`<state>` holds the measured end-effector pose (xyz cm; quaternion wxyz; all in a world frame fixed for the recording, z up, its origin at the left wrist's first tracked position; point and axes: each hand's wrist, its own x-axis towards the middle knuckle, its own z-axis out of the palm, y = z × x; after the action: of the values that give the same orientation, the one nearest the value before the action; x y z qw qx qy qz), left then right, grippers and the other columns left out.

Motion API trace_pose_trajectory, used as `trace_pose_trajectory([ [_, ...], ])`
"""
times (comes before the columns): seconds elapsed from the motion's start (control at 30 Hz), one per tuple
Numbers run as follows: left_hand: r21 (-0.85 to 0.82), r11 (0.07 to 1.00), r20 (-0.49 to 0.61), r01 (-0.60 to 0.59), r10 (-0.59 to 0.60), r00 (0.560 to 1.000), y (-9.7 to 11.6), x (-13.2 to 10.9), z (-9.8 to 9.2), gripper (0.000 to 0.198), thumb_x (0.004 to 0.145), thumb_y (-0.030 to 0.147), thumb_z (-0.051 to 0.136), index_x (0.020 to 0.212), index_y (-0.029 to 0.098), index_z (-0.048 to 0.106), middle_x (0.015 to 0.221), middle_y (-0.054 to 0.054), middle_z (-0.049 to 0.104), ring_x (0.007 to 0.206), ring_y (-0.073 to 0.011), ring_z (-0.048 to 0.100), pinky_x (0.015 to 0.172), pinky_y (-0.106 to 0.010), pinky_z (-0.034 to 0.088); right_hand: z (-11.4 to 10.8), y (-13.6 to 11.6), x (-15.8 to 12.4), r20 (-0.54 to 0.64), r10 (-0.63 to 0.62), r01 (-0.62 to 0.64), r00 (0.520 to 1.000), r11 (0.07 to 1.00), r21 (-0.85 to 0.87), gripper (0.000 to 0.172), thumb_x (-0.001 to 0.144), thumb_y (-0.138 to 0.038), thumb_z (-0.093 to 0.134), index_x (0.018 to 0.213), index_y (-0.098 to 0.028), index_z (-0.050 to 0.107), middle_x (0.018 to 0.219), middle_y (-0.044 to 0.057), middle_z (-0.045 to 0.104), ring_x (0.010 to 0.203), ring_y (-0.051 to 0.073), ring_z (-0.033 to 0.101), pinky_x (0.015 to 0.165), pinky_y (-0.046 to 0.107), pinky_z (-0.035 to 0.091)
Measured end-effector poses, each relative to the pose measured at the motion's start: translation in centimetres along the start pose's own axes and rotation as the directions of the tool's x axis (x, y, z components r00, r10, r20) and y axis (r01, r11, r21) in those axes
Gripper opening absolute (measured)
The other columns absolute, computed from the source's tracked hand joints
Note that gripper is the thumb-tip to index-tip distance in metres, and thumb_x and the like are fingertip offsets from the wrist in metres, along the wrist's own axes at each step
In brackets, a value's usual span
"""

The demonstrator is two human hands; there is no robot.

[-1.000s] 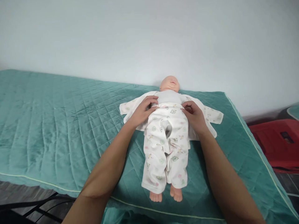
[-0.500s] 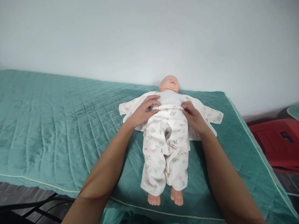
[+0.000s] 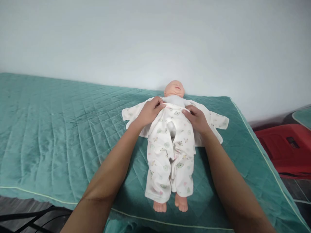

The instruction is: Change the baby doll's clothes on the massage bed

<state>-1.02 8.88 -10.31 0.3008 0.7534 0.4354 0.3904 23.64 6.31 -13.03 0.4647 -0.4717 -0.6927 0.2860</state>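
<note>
A baby doll (image 3: pixel 174 88) lies on its back, head toward the wall and bare feet toward me. White patterned pants (image 3: pixel 159 155) cover its legs and reach up over its belly. My left hand (image 3: pixel 152 110) pinches the waistband at the left side, while my right hand (image 3: pixel 196 118) grips it at the right side. The waistband is drawn up toward the doll's chest. Beneath the doll, a matching shirt (image 3: pixel 216 120) is spread with its sleeves out to both sides. A plain pale layer shows on the chest.
The doll rests on a green quilted cover (image 3: pixel 60 139) with a pale piped edge. A white wall (image 3: pixel 121 38) stands behind. At the right is a red plastic object (image 3: pixel 284 149), below the bed's edge. Black metal bars (image 3: pixel 31 216) show at the lower left.
My left hand has closed on the waistband, its fingers having been spread before. The waistband has risen a little toward the chest. The view has shifted slightly.
</note>
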Motion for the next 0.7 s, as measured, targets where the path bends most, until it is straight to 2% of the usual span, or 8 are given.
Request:
trace_pose_trajectory([
  [0.07,0.046,0.999,-0.023,0.015,-0.014,1.000,-0.4,1.6,0.1,0.019,0.093,0.038,0.053,0.085,0.021,0.052,0.079,0.001,0.061,0.076,-0.0159,0.054,0.073,-0.028,0.040,0.2,0.6,0.8,-0.060,0.050,-0.053,0.997,0.997,-0.055,0.043,0.090,-0.054,0.059,0.068,-0.020,0.043,0.068,-0.003,0.039,0.067,0.014,0.037,0.064,0.028,0.033],
  [0.13,0.038,0.999,-0.026,0.029,-0.028,0.999,-1.0,3.2,0.5,0.017,0.092,0.036,0.053,0.084,0.021,0.051,0.074,0.002,0.056,0.072,-0.0153,0.050,0.069,-0.027,0.037,0.4,1.3,1.7,-0.132,0.078,-0.091,0.988,0.991,-0.095,0.044,0.089,-0.055,0.058,0.067,-0.020,0.042,0.066,-0.003,0.038,0.066,0.013,0.037,0.064,0.028,0.031],
  [0.23,0.001,0.998,-0.041,0.070,-0.070,0.997,-1.7,4.8,1.4,0.014,0.092,0.034,0.053,0.085,0.021,0.051,0.072,0.002,0.054,0.070,-0.0150,0.049,0.067,-0.027,0.036,1.1,2.1,2.9,-0.299,0.130,-0.166,0.945,0.981,-0.099,0.047,0.087,-0.059,0.055,0.066,-0.021,0.036,0.064,-0.004,0.034,0.065,0.014,0.035,0.063,0.028,0.031],
  [0.3,-0.026,0.994,-0.060,0.102,-0.104,0.993,-2.0,5.0,2.0,0.013,0.092,0.034,0.053,0.086,0.021,0.051,0.070,0.003,0.053,0.068,-0.0148,0.049,0.067,-0.028,0.036,1.5,2.4,3.3,-0.367,0.162,-0.203,0.916,0.976,-0.074,0.048,0.086,-0.060,0.055,0.066,-0.022,0.034,0.064,-0.004,0.032,0.064,0.014,0.033,0.061,0.028,0.031],
  [0.43,-0.025,0.991,-0.079,0.130,-0.132,0.988,-2.0,3.9,2.2,0.014,0.090,0.035,0.056,0.089,0.022,0.055,0.074,0.002,0.058,0.070,-0.0161,0.052,0.069,-0.029,0.039,1.8,2.2,2.9,-0.336,0.169,-0.192,0.927,0.981,-0.035,0.041,0.086,-0.056,0.060,0.070,-0.022,0.043,0.066,-0.003,0.040,0.065,0.014,0.038,0.063,0.028,0.034],
  [0.53,0.112,0.992,-0.056,0.050,-0.044,0.997,-2.0,3.1,1.7,0.016,0.091,0.037,0.055,0.092,0.022,0.058,0.088,-0.002,0.063,0.083,-0.0198,0.056,0.077,-0.032,0.042,1.3,1.9,2.3,-0.277,0.117,-0.142,0.954,0.987,-0.070,0.035,0.088,-0.054,0.059,0.076,-0.023,0.050,0.072,-0.001,0.050,0.069,0.016,0.044,0.068,0.030,0.039],
  [0.63,0.290,0.954,-0.029,-0.074,0.086,0.996,-2.3,2.8,1.1,0.020,0.093,0.039,0.053,0.088,0.021,0.058,0.103,-0.007,0.063,0.104,-0.0248,0.053,0.095,-0.037,0.040,0.6,1.9,2.3,-0.210,-0.034,-0.017,0.977,0.971,-0.238,0.037,0.090,-0.056,0.056,0.075,-0.023,0.052,0.088,0.005,0.059,0.090,0.023,0.050,0.085,0.038,0.042],
  [0.7,0.318,0.942,-0.008,-0.109,0.118,0.993,-2.6,2.8,0.8,0.021,0.093,0.040,0.053,0.086,0.020,0.057,0.110,-0.008,0.062,0.113,-0.0256,0.051,0.104,-0.040,0.036,0.2,2.1,2.5,-0.159,-0.123,0.067,0.980,0.946,-0.317,0.041,0.091,-0.059,0.054,0.071,-0.023,0.051,0.106,0.008,0.061,0.109,0.027,0.048,0.100,0.045,0.036],
])
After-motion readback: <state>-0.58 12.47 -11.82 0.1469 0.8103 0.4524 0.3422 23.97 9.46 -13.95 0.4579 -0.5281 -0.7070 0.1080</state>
